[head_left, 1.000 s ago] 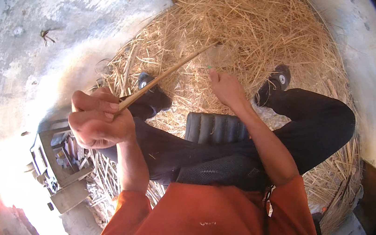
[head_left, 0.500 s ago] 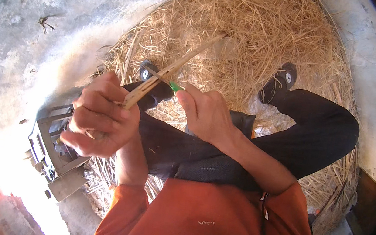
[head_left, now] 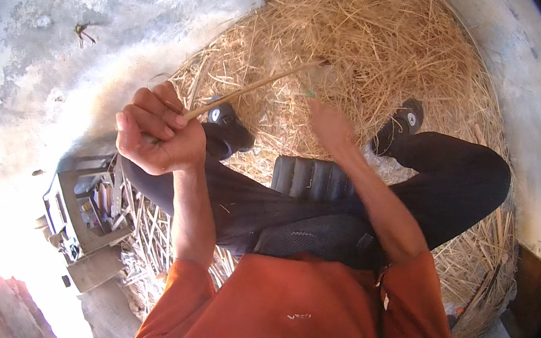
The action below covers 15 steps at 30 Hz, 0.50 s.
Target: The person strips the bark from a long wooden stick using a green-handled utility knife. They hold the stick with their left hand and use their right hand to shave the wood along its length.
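Observation:
My left hand (head_left: 161,132) is closed around the near end of a long, thin wooden strip (head_left: 260,85), which slants away to the upper right over the straw. Its far tip is darker. My right hand (head_left: 333,129) is stretched forward below the strip's far part and somewhat smeared by motion. Its fingers are closed on a small green-handled knife (head_left: 310,94). Only a bit of green shows, and the blade cannot be made out against the straw. The knife looks apart from the strip.
Loose straw and shavings (head_left: 381,41) cover the floor around my dark shoes (head_left: 228,127). A black ribbed cushion (head_left: 313,178) lies between my legs. At left stands an open metal frame box (head_left: 87,204) with small items inside. A pale slab (head_left: 119,22) borders the straw.
My right hand has moved forward and right with the knife, off the strip. My left hand has turned and shifted slightly away from me, and the strip now shows a narrower side.

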Available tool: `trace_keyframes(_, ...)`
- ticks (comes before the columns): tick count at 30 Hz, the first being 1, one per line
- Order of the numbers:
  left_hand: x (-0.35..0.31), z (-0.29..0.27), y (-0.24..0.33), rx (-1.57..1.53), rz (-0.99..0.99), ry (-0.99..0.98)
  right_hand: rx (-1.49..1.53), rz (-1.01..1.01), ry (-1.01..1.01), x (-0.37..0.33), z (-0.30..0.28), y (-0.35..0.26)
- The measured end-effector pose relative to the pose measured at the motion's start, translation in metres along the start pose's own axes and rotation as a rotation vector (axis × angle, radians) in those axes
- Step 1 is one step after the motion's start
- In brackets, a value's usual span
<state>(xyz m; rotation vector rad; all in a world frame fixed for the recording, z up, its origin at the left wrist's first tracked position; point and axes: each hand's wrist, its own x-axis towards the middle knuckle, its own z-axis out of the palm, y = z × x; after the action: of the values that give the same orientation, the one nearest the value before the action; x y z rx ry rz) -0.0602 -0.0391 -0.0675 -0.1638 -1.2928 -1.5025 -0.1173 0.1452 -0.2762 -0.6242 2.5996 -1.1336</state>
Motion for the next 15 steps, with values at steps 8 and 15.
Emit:
trace_keyframes(8, 0.001, 0.004, 0.002, 0.100, -0.012, -0.013, 0.121, 0.338, -0.166, 0.006, -0.033, -0.053)
trace_keyframes(15, -0.001, 0.008, -0.001, 0.186, -0.032, 0.059, 0.511, -0.110, -0.078, -0.018, -0.068, -0.137)
